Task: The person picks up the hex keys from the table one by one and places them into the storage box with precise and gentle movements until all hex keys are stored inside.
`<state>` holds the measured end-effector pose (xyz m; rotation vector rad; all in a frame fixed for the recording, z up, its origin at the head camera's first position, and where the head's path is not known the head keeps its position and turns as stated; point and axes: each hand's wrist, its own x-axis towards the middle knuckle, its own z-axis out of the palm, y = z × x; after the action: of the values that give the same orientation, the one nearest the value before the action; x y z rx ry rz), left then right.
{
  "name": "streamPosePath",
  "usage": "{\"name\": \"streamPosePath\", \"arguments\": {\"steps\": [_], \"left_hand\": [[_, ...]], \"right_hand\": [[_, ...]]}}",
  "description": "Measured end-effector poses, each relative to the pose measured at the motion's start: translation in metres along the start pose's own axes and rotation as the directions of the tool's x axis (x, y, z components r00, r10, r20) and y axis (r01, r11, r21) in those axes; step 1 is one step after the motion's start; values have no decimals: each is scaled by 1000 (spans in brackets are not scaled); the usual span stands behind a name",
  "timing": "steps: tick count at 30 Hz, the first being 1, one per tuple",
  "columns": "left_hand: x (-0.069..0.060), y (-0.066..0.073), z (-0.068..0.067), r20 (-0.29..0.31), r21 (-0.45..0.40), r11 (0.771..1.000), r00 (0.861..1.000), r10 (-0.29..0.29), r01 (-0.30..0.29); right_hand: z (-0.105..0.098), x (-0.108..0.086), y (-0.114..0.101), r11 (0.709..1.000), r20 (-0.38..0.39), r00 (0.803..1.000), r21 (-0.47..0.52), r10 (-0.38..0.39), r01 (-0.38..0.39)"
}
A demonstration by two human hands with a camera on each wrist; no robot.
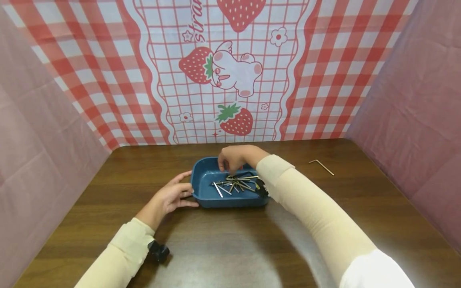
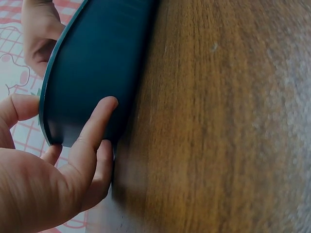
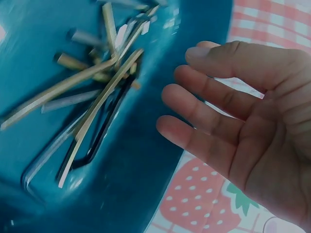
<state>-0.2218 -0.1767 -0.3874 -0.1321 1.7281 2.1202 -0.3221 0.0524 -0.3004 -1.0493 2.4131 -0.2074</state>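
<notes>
A dark blue plastic tub (image 1: 230, 203) stands on the table with a loose pile of gold, silver and black L-shaped hex keys (image 3: 99, 104) inside. My left hand (image 1: 176, 195) holds the tub's left end, its fingers spread round the corner; in the left wrist view one fingertip presses the outer wall and another touches the rim. Over the tub's far side hovers my right hand (image 1: 232, 158), above the hex keys and apart from them. In the right wrist view its fingers (image 3: 199, 107) are loosely bent, with nothing between them.
One gold hex key (image 1: 324, 166) lies alone on the wooden table (image 1: 230, 240), right of the tub. A strawberry-patterned cloth (image 1: 230, 72) hangs behind, and pink cloth (image 1: 410, 100) closes off both sides. A black device (image 1: 158, 252) sits at my left wrist.
</notes>
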Motion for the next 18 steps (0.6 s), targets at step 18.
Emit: {"name": "streamPosePath", "arguments": {"steps": [18], "left_hand": [[-1, -1, 1, -1, -3, 1000, 1000, -2, 2]], "right_hand": [[10, -35, -8, 983, -305, 939, -133, -161, 126]]}}
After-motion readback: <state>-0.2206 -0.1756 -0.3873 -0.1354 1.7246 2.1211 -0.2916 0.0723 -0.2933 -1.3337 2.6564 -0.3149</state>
